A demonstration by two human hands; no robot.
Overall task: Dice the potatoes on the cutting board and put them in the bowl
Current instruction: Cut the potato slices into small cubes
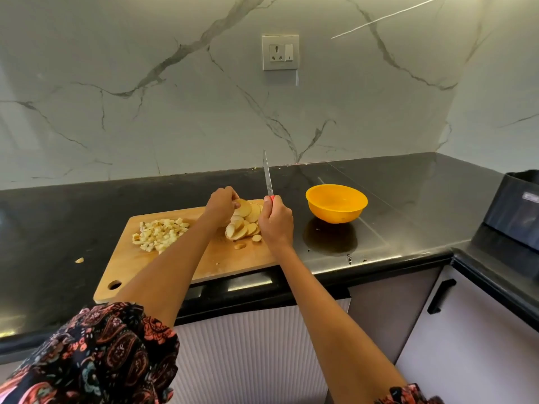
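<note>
Beside the right hand (pixel 275 221), fist closed round the knife (pixel 267 177), blade upright: potato slices (pixel 243 221) on the cutting board (pixel 175 258), pinched by the left hand (pixel 220 207). Left of that grip, diced pile (pixel 159 233); right, bowl (pixel 337 203). Risk: fingertips nicked if slices slide.

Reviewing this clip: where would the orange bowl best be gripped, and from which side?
Judging by shape, grip the orange bowl at its rim, pinching over the near right edge from above. It stands upright and open, its rounded sides would slip, and the right hand holding the knife is nearest.
</note>
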